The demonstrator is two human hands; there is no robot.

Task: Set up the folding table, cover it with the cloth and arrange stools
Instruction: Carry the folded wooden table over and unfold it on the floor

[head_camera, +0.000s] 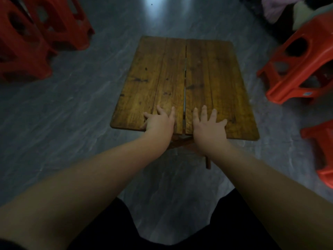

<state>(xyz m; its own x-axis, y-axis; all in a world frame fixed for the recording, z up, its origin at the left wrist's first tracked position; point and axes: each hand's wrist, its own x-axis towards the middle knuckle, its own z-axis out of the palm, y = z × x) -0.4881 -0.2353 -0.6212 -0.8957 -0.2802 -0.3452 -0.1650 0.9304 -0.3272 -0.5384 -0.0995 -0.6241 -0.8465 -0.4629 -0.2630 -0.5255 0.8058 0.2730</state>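
The wooden folding table (207, 73) stands unfolded in the middle of the grey floor, its two plank halves meeting at a narrow centre gap. My left hand (160, 121) lies flat on the near edge of the left half, fingers spread. On the right half, my right hand (207, 123) presses flat the same way. Both hold nothing. Crossed wooden legs (182, 142) show under the near edge. Red plastic stools stand at the far left (23, 51), at the right (297, 65) and at the right edge (322, 152). No cloth is clearly in view.
A heap of pale and pink soft things (295, 9) lies at the top right corner behind the right stool. Grey floor (81, 114) surrounds the table. My dark-clothed legs fill the bottom of the frame.
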